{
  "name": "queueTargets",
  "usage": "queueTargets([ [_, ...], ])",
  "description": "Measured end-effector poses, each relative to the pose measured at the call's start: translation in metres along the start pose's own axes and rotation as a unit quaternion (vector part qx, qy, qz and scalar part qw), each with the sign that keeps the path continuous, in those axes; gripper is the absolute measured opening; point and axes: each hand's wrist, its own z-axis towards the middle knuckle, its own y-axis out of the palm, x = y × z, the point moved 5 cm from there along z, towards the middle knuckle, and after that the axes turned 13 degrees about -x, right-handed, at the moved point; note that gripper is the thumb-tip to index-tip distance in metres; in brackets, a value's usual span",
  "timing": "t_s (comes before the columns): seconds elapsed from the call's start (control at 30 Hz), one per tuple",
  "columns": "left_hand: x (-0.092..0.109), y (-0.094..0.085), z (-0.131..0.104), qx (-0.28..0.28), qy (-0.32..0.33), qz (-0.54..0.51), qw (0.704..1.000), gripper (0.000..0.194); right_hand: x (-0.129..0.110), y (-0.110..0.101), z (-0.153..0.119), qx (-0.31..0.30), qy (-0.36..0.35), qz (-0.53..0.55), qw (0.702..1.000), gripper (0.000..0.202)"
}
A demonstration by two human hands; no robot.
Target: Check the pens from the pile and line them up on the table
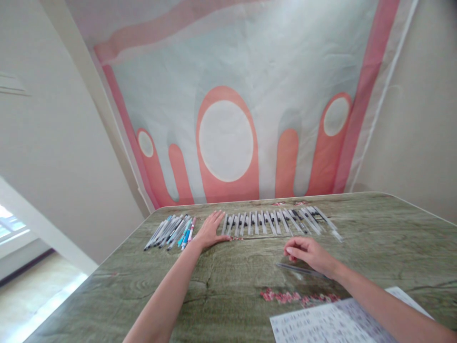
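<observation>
My left hand (pixel 210 232) lies flat with fingers spread, beside the left end of a row of pens (pixel 264 222). The pens have clear barrels and black parts, set side by side and mostly upright in view. My right hand (pixel 307 252) is in front of the row's right part, its fingers curled and thumb bent in; whatever is in them, if anything, is hidden. Just below it on the table is a thin, clear pen-like stick (pixel 298 269), partly covered by the wrist. Left of my left hand is a loose bunch of pens (pixel 169 231), including blue and pink ones.
The wood-patterned table (pixel 228 295) has a printed strip of pink flowers (pixel 285 296). A paper sheet with writing (pixel 321 324) lies at the front right, under my right forearm. A patterned hanging (pixel 228 138) covers the wall behind the table's far edge.
</observation>
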Motion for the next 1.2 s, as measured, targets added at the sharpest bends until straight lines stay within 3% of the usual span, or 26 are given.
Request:
queueTargets([
  [0.2, 0.002, -0.007, 0.001, 0.0, -0.008, -0.003, 1.0, 0.097, -0.002, 0.0, -0.001, 0.004, 0.0, -0.003, 1.0, 0.024],
  [0.3, 0.017, -0.016, -0.001, 0.026, 0.002, -0.015, 1.0, 0.088, -0.01, -0.009, -0.001, 0.023, 0.006, -0.02, 1.0, 0.026],
  [0.37, 0.039, -0.021, -0.002, 0.057, 0.012, -0.041, 0.997, 0.073, -0.015, -0.021, -0.003, 0.041, 0.024, -0.041, 0.998, 0.028],
  [0.43, 0.073, -0.021, -0.002, 0.07, 0.034, -0.079, 0.994, 0.057, -0.017, -0.035, -0.008, 0.032, 0.062, -0.07, 0.995, 0.029],
  [0.57, 0.167, 0.0, 0.0, -0.037, 0.151, -0.123, 0.98, 0.037, -0.015, -0.052, -0.024, -0.062, 0.132, -0.173, 0.974, 0.026],
  [0.67, 0.216, 0.015, 0.006, -0.078, 0.173, -0.119, 0.975, 0.036, -0.009, -0.053, -0.036, -0.123, 0.158, -0.248, 0.948, 0.026],
  [0.77, 0.233, 0.025, 0.018, -0.097, 0.162, -0.119, 0.975, 0.026, 0.001, -0.047, -0.041, -0.154, 0.179, -0.322, 0.917, 0.024],
  [0.9, 0.224, 0.031, 0.034, -0.089, 0.137, -0.216, 0.963, 0.019, 0.002, -0.047, -0.038, -0.11, 0.161, -0.387, 0.901, 0.013],
  [1.0, 0.203, 0.032, 0.044, -0.03, 0.078, -0.419, 0.904, 0.028, -0.003, -0.051, -0.034, -0.066, 0.13, -0.352, 0.925, 0.012],
  [1.13, 0.175, 0.03, 0.046, 0.081, -0.021, -0.666, 0.741, 0.071, 0.0, -0.047, -0.027, -0.041, 0.114, -0.251, 0.96, 0.018],
  [1.2, 0.173, 0.03, 0.045, 0.088, -0.043, -0.725, 0.682, 0.073, 0.004, -0.04, -0.02, -0.015, 0.097, -0.19, 0.977, 0.023],
])
